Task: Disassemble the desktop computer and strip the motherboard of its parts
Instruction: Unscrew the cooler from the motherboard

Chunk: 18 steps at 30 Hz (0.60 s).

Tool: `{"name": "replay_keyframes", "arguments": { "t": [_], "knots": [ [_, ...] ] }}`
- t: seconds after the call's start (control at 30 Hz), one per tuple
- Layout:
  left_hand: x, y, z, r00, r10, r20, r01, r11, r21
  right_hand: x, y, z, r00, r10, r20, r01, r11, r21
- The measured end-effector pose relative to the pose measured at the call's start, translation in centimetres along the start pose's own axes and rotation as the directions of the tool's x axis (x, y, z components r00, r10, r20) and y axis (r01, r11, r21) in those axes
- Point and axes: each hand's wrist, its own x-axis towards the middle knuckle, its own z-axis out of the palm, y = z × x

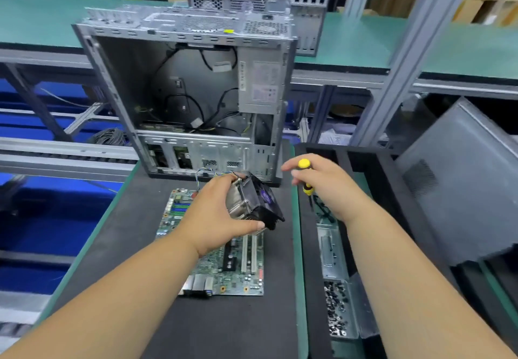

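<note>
A workshop for taking electronics apart is shown: a line of workbenches [462, 47] topped in green matting is framed by grey metal uprights [414, 50], 2 opened computer cases [185, 89] are stood on them, loose screws are gathered in a metal tray [340, 314], and cardboard boxes [473, 8] are stacked behind

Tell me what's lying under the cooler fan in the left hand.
The motherboard lies on the black mat below the cooler fan. The left hand and cooler cover the board's middle, so the socket area is hidden.
</note>
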Motion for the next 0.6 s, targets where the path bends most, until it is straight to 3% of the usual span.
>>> {"name": "replay_keyframes", "arguments": {
  "t": [0.13, 0.27, 0.33, 0.43, 0.53, 0.6],
  "knots": [
    [1.0, 2.9, 3.4, 0.999, 0.005, 0.040, -0.005, 1.000, 0.006, -1.8, 2.4, -4.8, 0.986, -0.027, -0.162, 0.007, 0.993, -0.119],
    [1.8, 5.4, 7.1, 0.994, 0.023, 0.104, -0.028, 0.999, 0.046, -3.7, 5.5, -8.5, 0.915, 0.101, -0.390, -0.144, 0.986, -0.084],
    [2.1, 6.5, 8.9, 0.990, 0.036, 0.135, -0.044, 0.997, 0.059, -4.7, 7.2, -9.9, 0.881, 0.186, -0.435, -0.189, 0.981, 0.037],
    [2.7, 8.1, 11.6, 0.983, 0.041, 0.180, -0.055, 0.996, 0.074, -5.5, 9.4, -11.8, 0.801, 0.385, -0.459, -0.216, 0.900, 0.379],
    [3.4, 9.7, 14.1, 0.977, 0.034, 0.209, -0.049, 0.997, 0.067, -6.4, 11.4, -13.3, 0.763, 0.563, -0.318, -0.257, 0.716, 0.649],
    [4.0, 10.6, 15.8, 0.972, 0.038, 0.230, -0.054, 0.997, 0.063, -7.1, 12.8, -14.2, 0.777, 0.584, -0.234, -0.253, 0.631, 0.733]
  ]
}}
